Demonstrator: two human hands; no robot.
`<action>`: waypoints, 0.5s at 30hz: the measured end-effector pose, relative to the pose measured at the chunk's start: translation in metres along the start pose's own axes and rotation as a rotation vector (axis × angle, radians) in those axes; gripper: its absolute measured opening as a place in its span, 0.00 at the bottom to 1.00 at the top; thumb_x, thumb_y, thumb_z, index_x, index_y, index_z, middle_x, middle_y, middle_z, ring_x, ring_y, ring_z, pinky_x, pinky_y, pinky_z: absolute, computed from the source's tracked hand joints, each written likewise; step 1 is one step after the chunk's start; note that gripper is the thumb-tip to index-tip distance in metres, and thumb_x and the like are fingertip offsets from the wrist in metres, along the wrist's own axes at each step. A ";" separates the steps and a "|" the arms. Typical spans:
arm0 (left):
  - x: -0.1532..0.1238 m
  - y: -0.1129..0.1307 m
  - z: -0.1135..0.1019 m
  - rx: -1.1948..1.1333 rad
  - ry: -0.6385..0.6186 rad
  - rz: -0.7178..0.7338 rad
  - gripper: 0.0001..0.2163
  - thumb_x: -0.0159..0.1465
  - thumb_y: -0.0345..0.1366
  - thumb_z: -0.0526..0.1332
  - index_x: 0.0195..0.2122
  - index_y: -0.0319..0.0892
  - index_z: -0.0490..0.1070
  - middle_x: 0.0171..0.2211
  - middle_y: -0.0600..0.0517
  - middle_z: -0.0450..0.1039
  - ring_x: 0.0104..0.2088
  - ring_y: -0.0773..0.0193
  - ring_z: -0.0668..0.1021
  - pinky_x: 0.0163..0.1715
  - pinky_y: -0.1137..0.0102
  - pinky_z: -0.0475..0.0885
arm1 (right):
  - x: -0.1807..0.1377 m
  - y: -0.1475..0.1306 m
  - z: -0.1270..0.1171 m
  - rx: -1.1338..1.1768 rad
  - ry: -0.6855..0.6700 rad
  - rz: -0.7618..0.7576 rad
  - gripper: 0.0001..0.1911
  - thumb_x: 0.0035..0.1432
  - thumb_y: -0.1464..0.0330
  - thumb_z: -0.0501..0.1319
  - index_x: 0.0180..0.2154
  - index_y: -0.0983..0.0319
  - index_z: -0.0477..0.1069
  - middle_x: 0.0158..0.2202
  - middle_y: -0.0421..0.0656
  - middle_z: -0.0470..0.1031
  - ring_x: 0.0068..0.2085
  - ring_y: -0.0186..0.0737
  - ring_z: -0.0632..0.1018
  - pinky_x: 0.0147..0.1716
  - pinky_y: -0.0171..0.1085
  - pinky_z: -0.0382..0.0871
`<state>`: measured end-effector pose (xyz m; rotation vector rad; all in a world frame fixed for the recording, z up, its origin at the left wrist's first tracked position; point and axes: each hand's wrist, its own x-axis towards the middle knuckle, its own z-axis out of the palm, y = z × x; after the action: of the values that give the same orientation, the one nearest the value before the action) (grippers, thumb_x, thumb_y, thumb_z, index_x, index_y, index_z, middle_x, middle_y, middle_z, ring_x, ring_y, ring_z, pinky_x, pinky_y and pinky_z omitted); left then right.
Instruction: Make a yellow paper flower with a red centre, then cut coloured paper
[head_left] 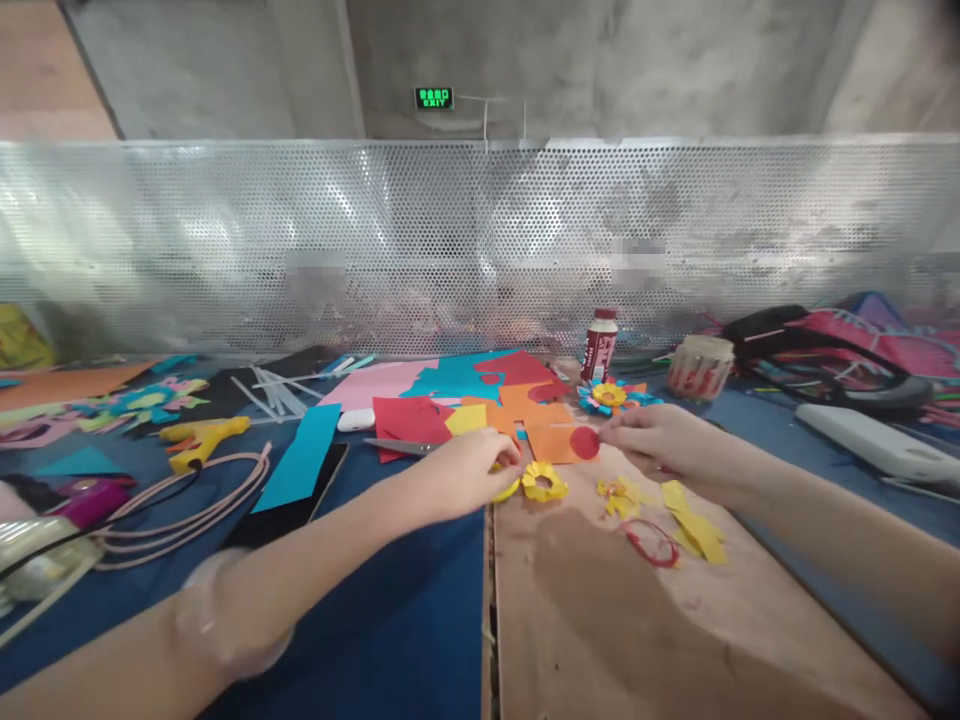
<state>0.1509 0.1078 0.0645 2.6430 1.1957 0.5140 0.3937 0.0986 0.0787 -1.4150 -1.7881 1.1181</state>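
My left hand rests on the table with its fingers curled around a yellow paper strip. Just right of it lies a yellow paper flower on the brown cardboard sheet. My right hand pinches a small red paper disc at its fingertips, over an orange paper piece. Yellow scraps and a red paper ring lie near my right wrist.
Sheets of red, orange, blue and pink paper cover the blue table behind my hands, with scissors among them. A glue bottle, a tape roll, a finished paper flower, a yellow glue gun with cable, and a perforated metal screen stand around.
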 end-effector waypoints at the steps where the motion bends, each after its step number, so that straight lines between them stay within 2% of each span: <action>1: 0.017 -0.007 0.003 -0.024 -0.027 -0.046 0.13 0.61 0.40 0.54 0.37 0.36 0.74 0.36 0.45 0.76 0.34 0.63 0.76 0.32 0.71 0.68 | 0.005 0.002 0.002 0.020 0.027 -0.006 0.15 0.56 0.59 0.57 0.27 0.64 0.61 0.16 0.31 0.50 0.19 0.26 0.50 0.19 0.31 0.43; 3: 0.041 -0.018 0.013 -0.092 -0.131 -0.053 0.14 0.59 0.41 0.55 0.33 0.35 0.75 0.32 0.45 0.76 0.30 0.64 0.74 0.29 0.71 0.66 | 0.017 0.006 0.006 0.063 0.046 -0.013 0.13 0.55 0.61 0.57 0.28 0.64 0.62 0.14 0.30 0.49 0.19 0.25 0.49 0.19 0.31 0.42; 6: 0.053 -0.027 0.027 -0.143 -0.201 -0.055 0.15 0.57 0.44 0.57 0.29 0.36 0.75 0.26 0.47 0.73 0.25 0.67 0.71 0.25 0.71 0.64 | 0.032 0.015 0.009 0.171 0.082 -0.044 0.13 0.52 0.61 0.60 0.30 0.65 0.65 0.13 0.30 0.50 0.18 0.25 0.49 0.18 0.31 0.41; 9: 0.053 -0.027 0.034 -0.160 -0.169 -0.063 0.12 0.55 0.43 0.60 0.27 0.38 0.74 0.28 0.49 0.72 0.27 0.67 0.71 0.26 0.71 0.64 | 0.039 0.025 0.011 0.248 0.160 -0.054 0.15 0.49 0.60 0.62 0.31 0.66 0.67 0.14 0.30 0.52 0.18 0.25 0.51 0.17 0.30 0.41; 12: 0.050 -0.023 0.032 -0.317 -0.118 -0.150 0.09 0.55 0.39 0.60 0.30 0.38 0.71 0.29 0.50 0.73 0.28 0.67 0.73 0.28 0.72 0.66 | 0.039 0.032 0.010 0.309 0.210 -0.063 0.15 0.48 0.60 0.64 0.29 0.65 0.66 0.15 0.31 0.52 0.17 0.24 0.52 0.17 0.30 0.41; 15: 0.045 -0.019 0.022 -0.429 0.008 -0.168 0.08 0.58 0.39 0.59 0.31 0.38 0.67 0.29 0.50 0.73 0.30 0.66 0.75 0.30 0.71 0.69 | 0.036 0.035 0.003 0.352 0.229 -0.114 0.15 0.49 0.59 0.63 0.26 0.64 0.65 0.15 0.31 0.50 0.18 0.24 0.52 0.17 0.30 0.41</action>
<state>0.1737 0.1534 0.0482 2.1640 1.1454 0.6648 0.3982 0.1353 0.0443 -1.1634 -1.4129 1.0983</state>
